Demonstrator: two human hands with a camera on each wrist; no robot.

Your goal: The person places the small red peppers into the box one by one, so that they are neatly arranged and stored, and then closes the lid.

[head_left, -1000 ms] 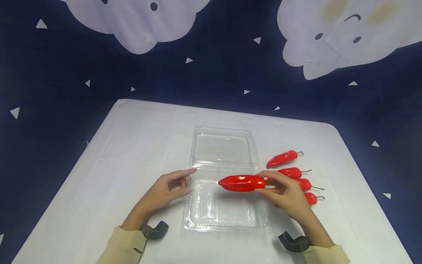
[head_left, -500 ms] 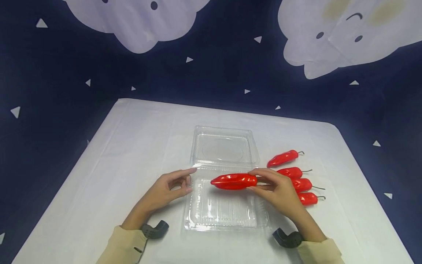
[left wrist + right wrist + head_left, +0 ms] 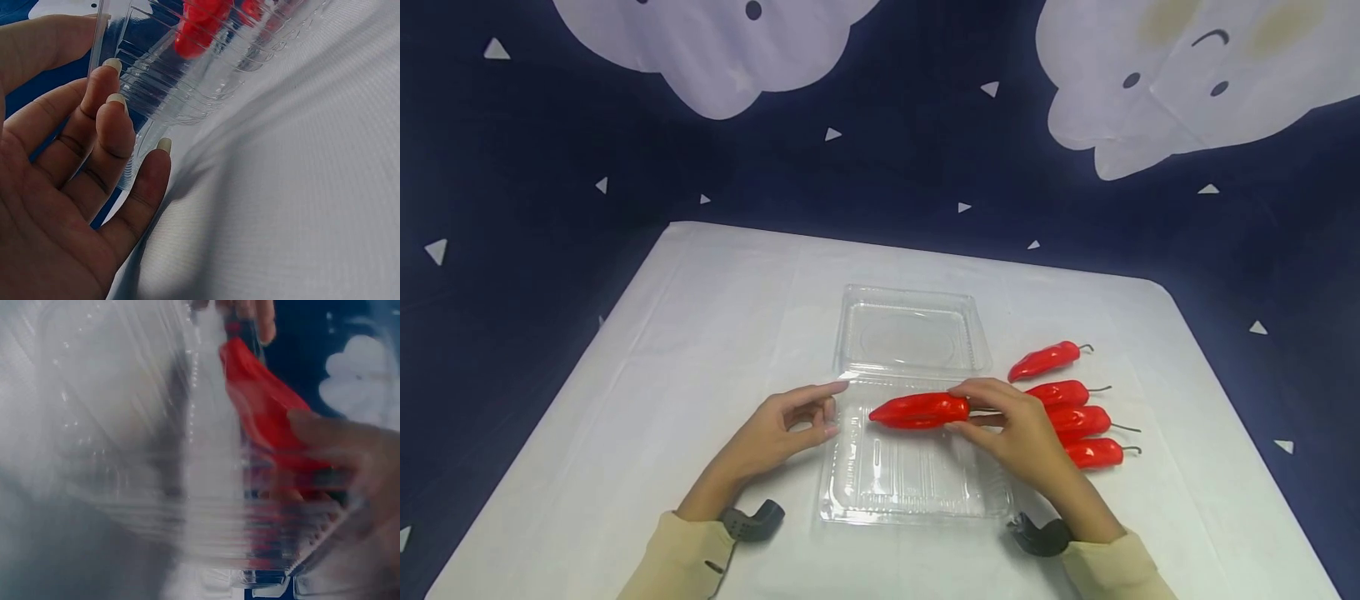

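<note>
A glossy red chili pepper (image 3: 921,411) lies sideways over the base of a clear plastic clamshell container (image 3: 880,500), its tip toward the left. Thumb and fingers of my right hand (image 3: 1018,429) pinch the pepper at its stem end. In the right wrist view, the pepper (image 3: 265,403) shows partly through the blurred clear plastic. My left hand (image 3: 778,429) stays at the container's left edge, index finger stretched to the rim near the hinge. Its fingertips (image 3: 114,103) rest right at the clear wall in the left wrist view.
Several more red peppers (image 3: 1093,452) lie on the white tablecloth right of the container, stems to the right, some partly behind my right hand. The container's lid (image 3: 906,337) lies folded back beyond the base. A dark blue patterned cloth (image 3: 895,179) hangs behind the table.
My right hand has carried the pepper to the left, further over the container base, uncovering more of the peppers behind it. My left hand has stayed in place.
</note>
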